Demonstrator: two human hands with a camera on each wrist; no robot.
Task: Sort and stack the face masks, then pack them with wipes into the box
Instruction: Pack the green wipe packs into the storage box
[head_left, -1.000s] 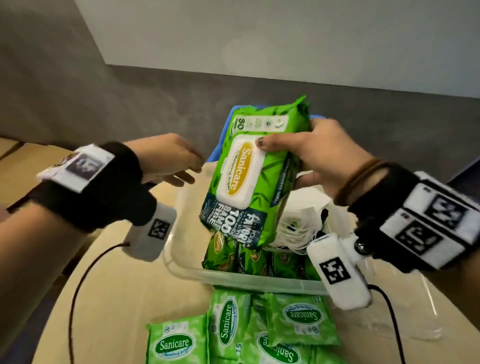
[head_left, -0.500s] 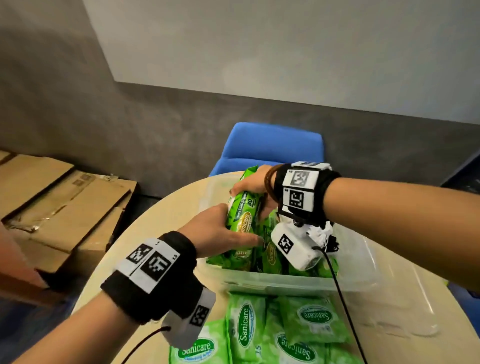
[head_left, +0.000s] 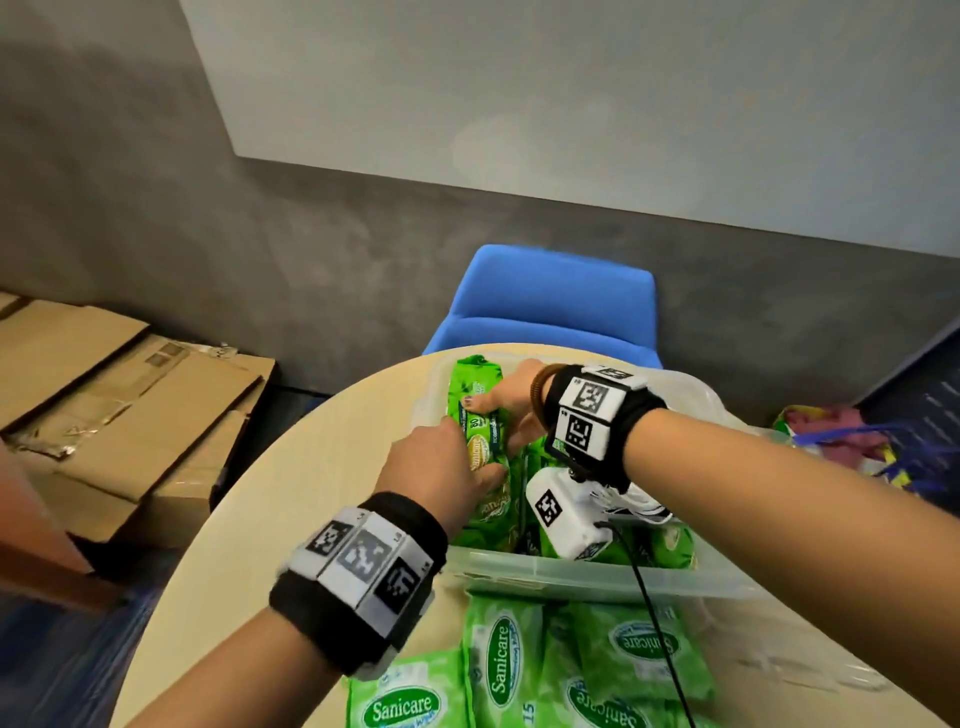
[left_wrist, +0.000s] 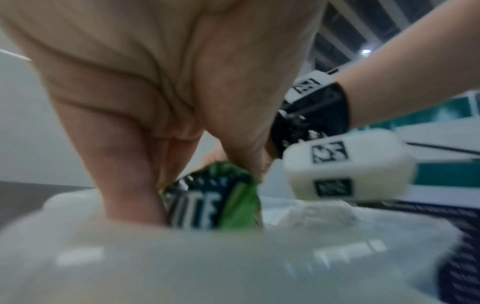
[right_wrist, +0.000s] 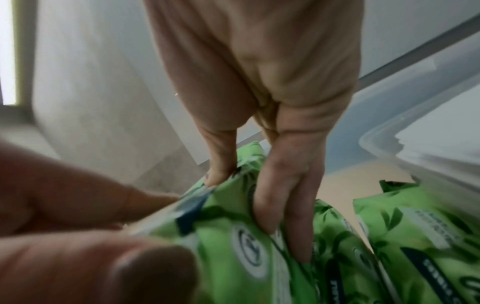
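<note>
A large green wipes pack (head_left: 480, 415) (left_wrist: 215, 203) (right_wrist: 233, 226) stands on its edge at the left side of the clear plastic box (head_left: 597, 577). My right hand (head_left: 506, 402) (right_wrist: 259, 181) pinches its far end, thumb on one face and fingers on the other. My left hand (head_left: 447, 467) (left_wrist: 197, 170) grips its near end from above. More green wipes packs (head_left: 670, 545) lie in the box under my right wrist. White face masks (head_left: 636, 506) show beside the wrist camera, mostly hidden. Several small wipes packs (head_left: 519, 670) lie on the table in front of the box.
The round wooden table (head_left: 311, 467) holds the box. A blue chair (head_left: 550, 306) stands behind it. Flattened cardboard boxes (head_left: 130, 410) lie on the floor at the left. A colourful bag (head_left: 852, 441) sits at the right. A clear lid (head_left: 779, 670) lies by the box.
My right hand lowered the large wipes pack from above the box down into its left side. My left hand came in and took hold of the pack's near end.
</note>
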